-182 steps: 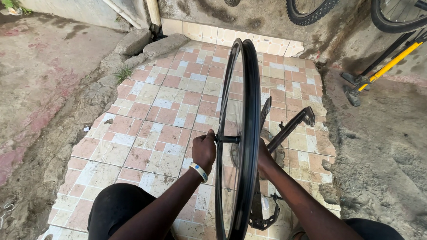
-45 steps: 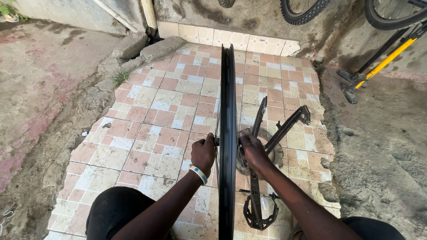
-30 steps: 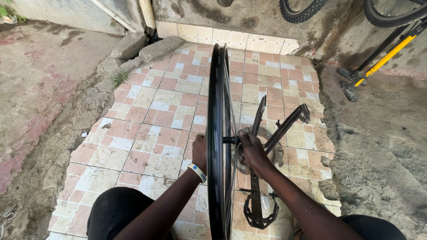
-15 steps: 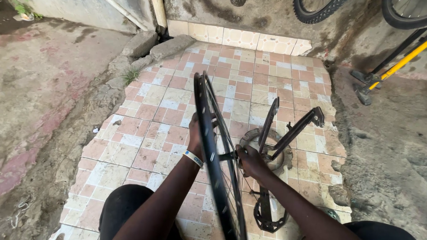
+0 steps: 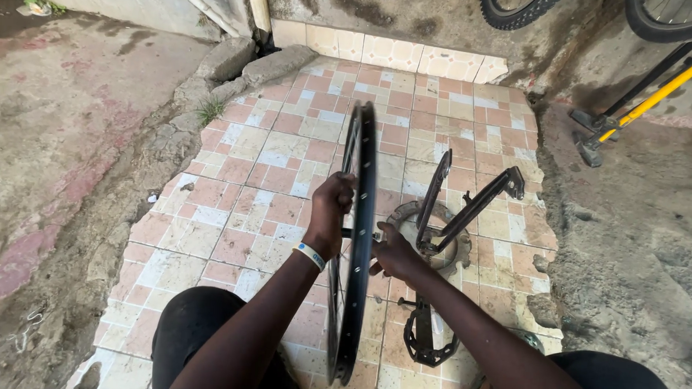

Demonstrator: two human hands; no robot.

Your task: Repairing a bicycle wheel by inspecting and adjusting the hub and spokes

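Black spoked wheel rim [image 5: 357,242] held upright over tiled floor [image 5: 270,160]. Left hand [image 5: 332,211] clenched on rim edge; right hand [image 5: 394,255] closed around axle at hub. Judged light, rigid, spokes bendable; best gripped at axle ends.

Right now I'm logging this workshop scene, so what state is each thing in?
Wheel rim: upright, edge-on, bare of tyre, held at the hub between both hands.
Left hand: closed on the rim's left side.
Right hand: gripping the axle on the right side.
Stand: arms open in a V, nothing mounted.
Wristband: worn on the left wrist.
Yellow frame: leaning at the wall.
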